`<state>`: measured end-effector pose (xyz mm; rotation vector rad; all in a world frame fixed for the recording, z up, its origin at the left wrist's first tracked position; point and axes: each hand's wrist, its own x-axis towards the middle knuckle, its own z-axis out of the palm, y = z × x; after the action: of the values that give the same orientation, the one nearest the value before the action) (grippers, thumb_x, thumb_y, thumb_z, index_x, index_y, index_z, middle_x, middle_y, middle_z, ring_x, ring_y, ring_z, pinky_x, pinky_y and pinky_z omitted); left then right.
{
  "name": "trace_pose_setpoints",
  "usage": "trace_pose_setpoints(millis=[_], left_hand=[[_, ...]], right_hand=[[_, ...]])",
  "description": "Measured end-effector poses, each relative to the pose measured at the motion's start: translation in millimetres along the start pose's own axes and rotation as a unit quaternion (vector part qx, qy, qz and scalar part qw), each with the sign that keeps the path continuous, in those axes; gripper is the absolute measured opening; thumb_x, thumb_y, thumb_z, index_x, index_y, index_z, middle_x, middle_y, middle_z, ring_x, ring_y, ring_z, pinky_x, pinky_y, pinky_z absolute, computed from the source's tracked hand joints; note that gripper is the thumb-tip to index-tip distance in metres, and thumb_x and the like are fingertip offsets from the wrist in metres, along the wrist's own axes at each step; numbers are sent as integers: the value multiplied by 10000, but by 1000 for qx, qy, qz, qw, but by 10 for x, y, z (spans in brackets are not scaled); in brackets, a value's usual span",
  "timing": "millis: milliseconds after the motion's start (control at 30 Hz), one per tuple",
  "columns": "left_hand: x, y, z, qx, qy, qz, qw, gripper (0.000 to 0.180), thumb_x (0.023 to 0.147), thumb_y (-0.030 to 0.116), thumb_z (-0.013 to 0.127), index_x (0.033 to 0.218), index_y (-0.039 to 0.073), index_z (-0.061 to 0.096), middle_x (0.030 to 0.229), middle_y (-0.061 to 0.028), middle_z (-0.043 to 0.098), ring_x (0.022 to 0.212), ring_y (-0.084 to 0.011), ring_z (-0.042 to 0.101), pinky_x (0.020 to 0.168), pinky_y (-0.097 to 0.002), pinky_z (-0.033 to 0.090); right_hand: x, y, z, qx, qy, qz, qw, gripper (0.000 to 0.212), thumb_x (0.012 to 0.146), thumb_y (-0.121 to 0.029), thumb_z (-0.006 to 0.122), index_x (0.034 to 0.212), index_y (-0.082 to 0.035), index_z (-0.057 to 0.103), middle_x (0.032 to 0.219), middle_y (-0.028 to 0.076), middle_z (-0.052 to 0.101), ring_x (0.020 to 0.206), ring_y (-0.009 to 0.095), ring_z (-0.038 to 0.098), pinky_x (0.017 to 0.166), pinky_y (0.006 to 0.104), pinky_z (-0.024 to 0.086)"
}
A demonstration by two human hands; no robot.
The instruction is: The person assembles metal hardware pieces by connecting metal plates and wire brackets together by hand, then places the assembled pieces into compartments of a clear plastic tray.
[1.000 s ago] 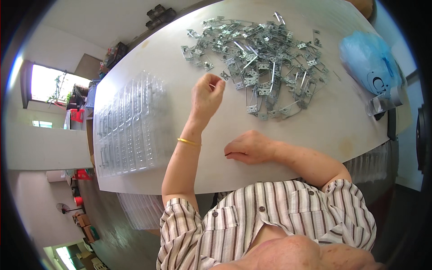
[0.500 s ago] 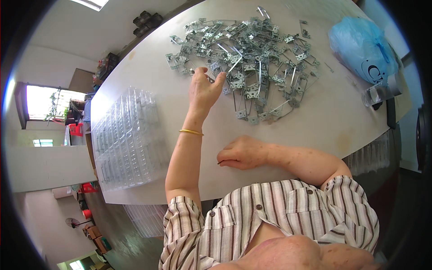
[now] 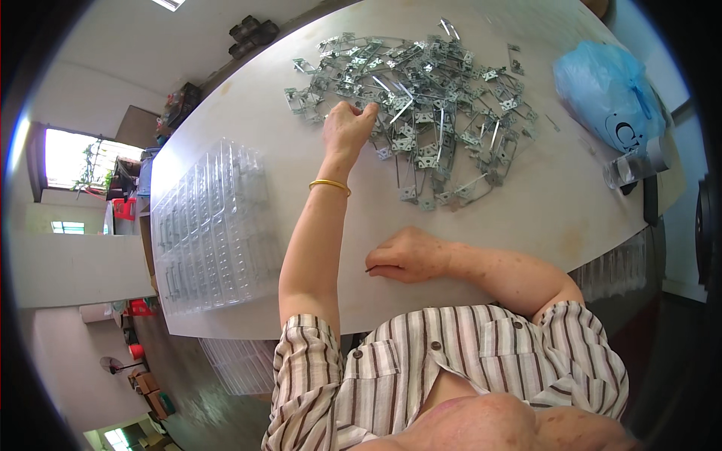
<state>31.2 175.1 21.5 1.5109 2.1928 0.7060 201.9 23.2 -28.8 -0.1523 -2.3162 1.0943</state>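
A tangled heap of silvery metal brackets (image 3: 432, 113), thin bars with punched plates, lies on the table. My left hand (image 3: 348, 134), with a gold bangle on the wrist, is at the heap's left edge. Its thumb and fingers are pinched together on a metal bracket, which they mostly hide. Nearer to me, my right hand (image 3: 408, 255) rests closed on the tabletop. The dark tip of a small thin piece (image 3: 368, 270) sticks out between its fingers; the rest of it is hidden.
Clear plastic blister trays (image 3: 214, 229) are stacked on the left of the white table (image 3: 301, 263). At the right stand a tied blue plastic bag (image 3: 605, 94) and a clear bottle (image 3: 628, 171). More clear trays (image 3: 237, 366) sit below the table edge.
My left hand's thumb and fingers, apart at the heap's edge before, have closed together. My right hand keeps its place on the table. The whole view has shifted slightly.
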Motion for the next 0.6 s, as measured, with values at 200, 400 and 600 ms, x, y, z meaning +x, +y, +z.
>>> trace_pose_setpoints(millis=[200, 400, 600], left_hand=[[-70, -24, -19, -30, 21, 19, 999, 449, 817, 410, 677, 926, -24, 705, 879, -182, 716, 880, -321, 676, 828, -400, 518], [-138, -199, -4, -99, 79, 82, 989, 419, 855, 377, 698, 970, -26, 698, 928, -169, 726, 888, -287, 683, 842, -387, 524], [-338, -30, -110, -110, 64, 57, 990, 413, 861, 355, 719, 1017, -27, 697, 954, -176, 733, 885, -279, 704, 820, -378, 538]], right_hand=[[-13, 13, 4, -2, 10, -2, 1000, 118, 912, -202, 671, 914, -109, 598, 748, 65, 643, 698, 287, 655, 598, 418, 509], [10, 2, -5, -1, -3, -1, 1000, 123, 914, -207, 669, 915, -108, 595, 751, 68, 643, 702, 295, 655, 605, 424, 512], [-19, -4, 16, -6, 11, 4, 1000, 133, 922, -222, 660, 923, -109, 589, 743, 76, 633, 692, 299, 652, 605, 427, 514]])
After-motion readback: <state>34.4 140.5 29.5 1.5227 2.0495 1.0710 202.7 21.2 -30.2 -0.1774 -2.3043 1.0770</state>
